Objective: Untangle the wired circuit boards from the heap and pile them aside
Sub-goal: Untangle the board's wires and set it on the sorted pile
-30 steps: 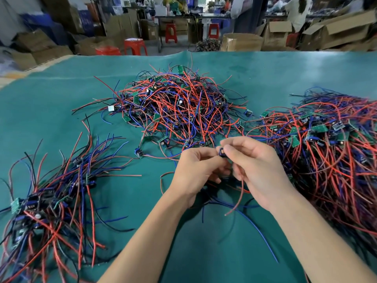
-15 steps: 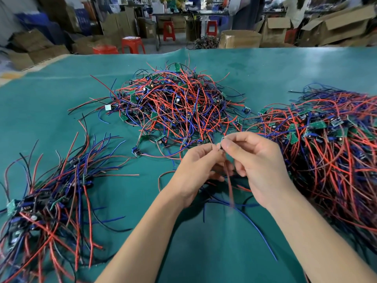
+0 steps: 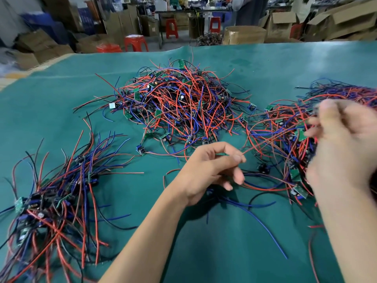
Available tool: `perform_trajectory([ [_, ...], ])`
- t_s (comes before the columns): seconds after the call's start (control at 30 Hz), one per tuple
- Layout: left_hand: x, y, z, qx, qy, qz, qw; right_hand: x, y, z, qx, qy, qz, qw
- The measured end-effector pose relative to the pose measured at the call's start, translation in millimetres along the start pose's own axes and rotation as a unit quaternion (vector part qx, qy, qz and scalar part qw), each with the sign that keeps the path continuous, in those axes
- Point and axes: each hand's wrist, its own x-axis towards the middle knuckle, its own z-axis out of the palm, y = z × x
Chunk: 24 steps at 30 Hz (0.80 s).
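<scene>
Left hand [image 3: 208,170] above the green table cover [image 3: 204,252], thumb and forefinger pinching a red wire [image 3: 271,137] that runs up and right toward the raised right hand [image 3: 344,144]; the remaining left fingers are loosely curled over loose wires beneath. The right hand is motion-blurred, fingers curled, and whether they pinch the wire or a board cannot be told. Tangled central heap [image 3: 179,105] lies beyond the hands, a second heap [image 3: 289,127] partly hidden behind the right hand and cut by the frame edge, the sorted pile [image 3: 55,199] at left
</scene>
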Motion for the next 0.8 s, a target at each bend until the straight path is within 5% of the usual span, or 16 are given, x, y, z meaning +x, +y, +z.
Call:
perform_trajectory([
  [0.13,0.9,4.5,-9.9,0.019,0.279,0.112,0.954,13.9,-4.1,-17.3,-0.135,0.032,-0.041,0.989],
  [0.2,0.2,2.3,-20.1,0.183,0.434,0.152,0.869,5.6,-1.4,-11.3,-0.235,-0.025,-0.112,0.965],
  [0.27,-1.5,-0.1,-30.3,0.347,0.496,0.144,0.783,-8.6,2.6,-1.0,-0.329,-0.082,-0.162,0.927],
  [0.47,4.2,-12.7,-29.6,0.563,0.378,-0.009,0.735,-45.3,12.7,17.5,-0.395,-0.246,-0.166,0.869],
  [0.6,4.0,-14.3,-31.8,0.564,0.377,0.001,0.735,-65.9,24.8,25.9,-0.41,-0.369,-0.123,0.825],
  [0.8,3.1,-14.5,-22.0,0.577,0.34,0.07,0.739,-75.6,30.8,32.3,-0.374,-0.376,-0.126,0.838],
])
